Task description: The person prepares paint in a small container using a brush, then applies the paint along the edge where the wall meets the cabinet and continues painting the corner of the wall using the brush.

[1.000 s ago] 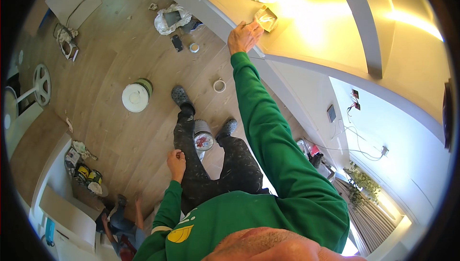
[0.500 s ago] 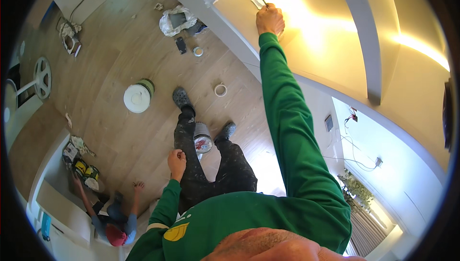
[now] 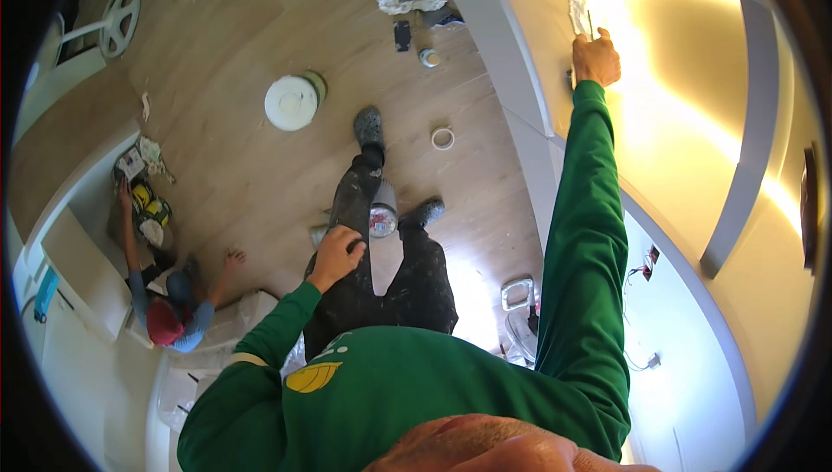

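My right hand reaches up into a lit recess at the upper right, its fingers closed on a thin dark stick-like tool. The tool's working end is too small to make out. Beside its tip lies a ragged white patch on the pale panel. A small grey thing shows at the left of my wrist; its kind is unclear. Down by my left thigh, my left hand hangs with loosely bent fingers apart and nothing visible in it.
On the wooden floor stand a white-lidded bucket, a tape roll, a small jar and a dark phone-like slab. Another bucket is between my legs. At lower left a person in a red cap crouches by several containers.
The view has turned, so the floor things sit further right and higher. My right hand stays at the lit recess with the stick-like tool. The fingers of my left hand have loosened.
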Demonstrator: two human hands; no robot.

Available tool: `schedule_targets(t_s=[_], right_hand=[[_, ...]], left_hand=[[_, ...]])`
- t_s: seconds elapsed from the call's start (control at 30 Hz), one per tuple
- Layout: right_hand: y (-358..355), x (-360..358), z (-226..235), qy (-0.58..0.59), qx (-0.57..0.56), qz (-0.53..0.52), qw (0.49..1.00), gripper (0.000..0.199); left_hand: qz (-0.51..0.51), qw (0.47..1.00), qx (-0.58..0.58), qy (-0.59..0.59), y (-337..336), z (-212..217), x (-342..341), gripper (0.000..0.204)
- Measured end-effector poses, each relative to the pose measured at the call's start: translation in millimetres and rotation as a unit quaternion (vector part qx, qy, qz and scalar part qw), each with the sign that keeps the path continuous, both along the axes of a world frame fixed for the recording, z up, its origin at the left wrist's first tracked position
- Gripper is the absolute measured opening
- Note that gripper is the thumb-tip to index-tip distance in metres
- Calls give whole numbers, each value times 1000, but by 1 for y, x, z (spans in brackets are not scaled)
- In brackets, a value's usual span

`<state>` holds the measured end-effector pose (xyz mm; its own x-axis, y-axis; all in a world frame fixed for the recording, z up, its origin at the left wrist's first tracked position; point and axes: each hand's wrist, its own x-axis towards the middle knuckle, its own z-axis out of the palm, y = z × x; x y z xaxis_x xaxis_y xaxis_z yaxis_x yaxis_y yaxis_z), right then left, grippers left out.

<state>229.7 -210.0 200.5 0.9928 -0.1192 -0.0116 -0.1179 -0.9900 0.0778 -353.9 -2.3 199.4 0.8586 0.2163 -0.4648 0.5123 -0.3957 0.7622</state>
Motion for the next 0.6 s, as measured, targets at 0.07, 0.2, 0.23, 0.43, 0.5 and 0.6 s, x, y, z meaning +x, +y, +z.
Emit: schedule_targets(t_s=[0.07,0.2,0.23,0.43,0.5,0.6], right_hand=[[5,-9,14,3,-5,-23,1000,58],[14,-60,54,-35,68,-50,996,60],[15,-80,59,-85,112,-19,990,55],[-2,-210,46,-82,225,127,962,36],[-8,-263,33,7,301,78,950,32],[-22,-333,10,128,340,25,932,31]], left_hand=[[-174,984,2,-29,-4,31,-6,17],[-400,914,50,-44,-22,43,-22,29],[-413,908,51,-48,-28,39,-30,32],[-364,930,45,-10,-25,95,-45,34],[-292,955,47,1,-20,109,-63,35],[-226,972,64,-7,-26,106,-73,36]])
